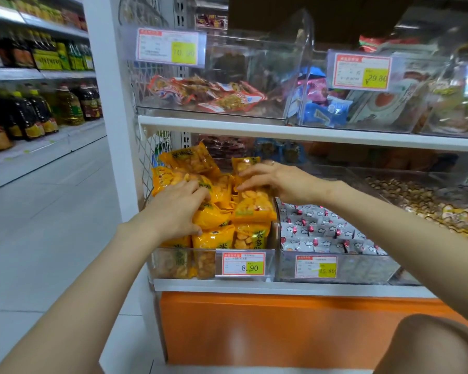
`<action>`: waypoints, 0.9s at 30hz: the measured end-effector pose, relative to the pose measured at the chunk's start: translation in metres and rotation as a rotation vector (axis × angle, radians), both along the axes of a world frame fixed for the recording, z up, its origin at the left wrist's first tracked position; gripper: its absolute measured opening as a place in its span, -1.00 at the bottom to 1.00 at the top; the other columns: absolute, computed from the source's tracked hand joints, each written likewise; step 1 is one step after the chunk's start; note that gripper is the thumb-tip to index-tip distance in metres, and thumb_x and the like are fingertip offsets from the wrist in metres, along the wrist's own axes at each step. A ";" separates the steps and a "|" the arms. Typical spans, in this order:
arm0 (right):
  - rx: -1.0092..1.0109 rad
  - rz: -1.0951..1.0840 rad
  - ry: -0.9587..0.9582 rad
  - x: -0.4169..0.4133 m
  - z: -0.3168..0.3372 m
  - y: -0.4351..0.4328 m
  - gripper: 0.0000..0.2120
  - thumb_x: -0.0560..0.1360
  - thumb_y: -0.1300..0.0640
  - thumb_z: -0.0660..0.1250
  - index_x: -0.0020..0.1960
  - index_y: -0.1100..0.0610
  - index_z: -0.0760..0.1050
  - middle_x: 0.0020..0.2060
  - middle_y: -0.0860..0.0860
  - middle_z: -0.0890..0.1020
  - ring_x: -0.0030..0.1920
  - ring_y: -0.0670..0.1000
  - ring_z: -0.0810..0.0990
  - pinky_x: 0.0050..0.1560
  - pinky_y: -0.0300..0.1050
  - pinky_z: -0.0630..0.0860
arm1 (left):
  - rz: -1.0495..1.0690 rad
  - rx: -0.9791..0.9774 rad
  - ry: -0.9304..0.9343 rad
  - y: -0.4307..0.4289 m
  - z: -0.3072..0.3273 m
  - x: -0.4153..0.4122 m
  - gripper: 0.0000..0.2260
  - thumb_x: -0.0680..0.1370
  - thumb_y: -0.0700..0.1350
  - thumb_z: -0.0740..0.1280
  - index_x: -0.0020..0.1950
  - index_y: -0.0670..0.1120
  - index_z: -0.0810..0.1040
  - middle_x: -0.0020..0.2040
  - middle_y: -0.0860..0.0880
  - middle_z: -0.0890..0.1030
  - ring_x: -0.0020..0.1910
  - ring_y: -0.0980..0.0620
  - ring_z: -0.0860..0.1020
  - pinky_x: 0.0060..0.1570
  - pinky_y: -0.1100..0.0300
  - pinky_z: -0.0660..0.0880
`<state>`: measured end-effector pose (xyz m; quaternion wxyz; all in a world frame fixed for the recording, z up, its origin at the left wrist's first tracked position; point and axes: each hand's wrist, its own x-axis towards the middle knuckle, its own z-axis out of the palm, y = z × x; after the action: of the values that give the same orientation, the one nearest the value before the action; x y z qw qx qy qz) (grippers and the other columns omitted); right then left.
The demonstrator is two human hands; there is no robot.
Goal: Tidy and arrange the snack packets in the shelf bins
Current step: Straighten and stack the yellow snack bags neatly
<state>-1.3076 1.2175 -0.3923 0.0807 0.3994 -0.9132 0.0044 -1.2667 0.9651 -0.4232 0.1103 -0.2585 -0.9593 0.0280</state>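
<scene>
Midway through straightening the lower-left bin [173, 261]. Left hand [177, 211] down on the heaped yellow packets [253, 206], fingers curled over one with the thumb beneath, seemingly gripping it. Right hand [277, 182] laid across the packets at the bin's right side, fingers nearly straight, pressing rather than clutching. Next, probably: standing the tumbled rear packets upright behind the neater front row, none slipping over the divider. Around: oil bottles [68, 106] on aisle shelving, pale tiled floor [52, 211], grey packets [319, 228] in the neighbouring bin, loose nuts [416, 195] beyond, clear upper bins [254, 63] overhead.
</scene>
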 end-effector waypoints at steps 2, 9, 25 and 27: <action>0.007 -0.063 0.033 0.008 0.000 -0.003 -0.43 0.45 0.37 0.17 0.36 -0.07 0.42 0.44 -0.07 0.31 0.41 0.01 0.30 0.20 -0.06 0.39 | 0.024 -0.011 0.009 0.003 0.003 0.002 -0.39 0.41 0.13 0.42 0.38 0.03 0.28 0.29 0.02 0.36 0.28 0.01 0.32 0.15 0.15 0.33; -0.164 -0.143 -0.061 0.038 -0.019 -0.004 -0.54 0.46 -0.16 0.33 0.34 -0.14 0.41 0.38 -0.15 0.38 0.35 -0.11 0.33 0.30 -0.08 0.29 | 0.042 -0.012 0.070 0.006 0.007 0.004 -0.46 0.41 0.12 0.40 0.34 0.03 0.35 0.26 0.03 0.42 0.23 0.00 0.40 0.05 0.14 0.39; -0.791 -0.214 -0.281 0.046 -0.021 -0.022 -0.55 0.43 0.02 0.42 0.29 -0.03 0.43 0.10 -0.07 0.61 0.12 -0.09 0.55 0.13 -0.18 0.44 | 0.022 0.967 0.089 0.013 0.027 0.005 -0.61 0.40 0.00 0.47 0.20 -0.01 0.52 0.03 0.07 0.56 0.00 0.08 0.52 0.01 0.15 0.49; -0.974 -0.198 -0.508 0.047 -0.016 -0.030 -0.46 0.41 -0.04 0.37 0.35 0.05 0.38 -0.04 -0.07 0.65 -0.07 -0.14 0.62 -0.06 -0.29 0.50 | -0.068 0.972 0.115 0.021 0.025 0.005 -0.63 0.39 -0.03 0.49 0.16 -0.01 0.54 0.02 0.08 0.56 0.01 0.09 0.53 0.02 0.19 0.48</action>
<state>-1.2602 1.1872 -0.4086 0.0332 0.2146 -0.8296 0.5144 -1.2616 0.9864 -0.3980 0.2719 -0.2063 -0.8446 -0.4125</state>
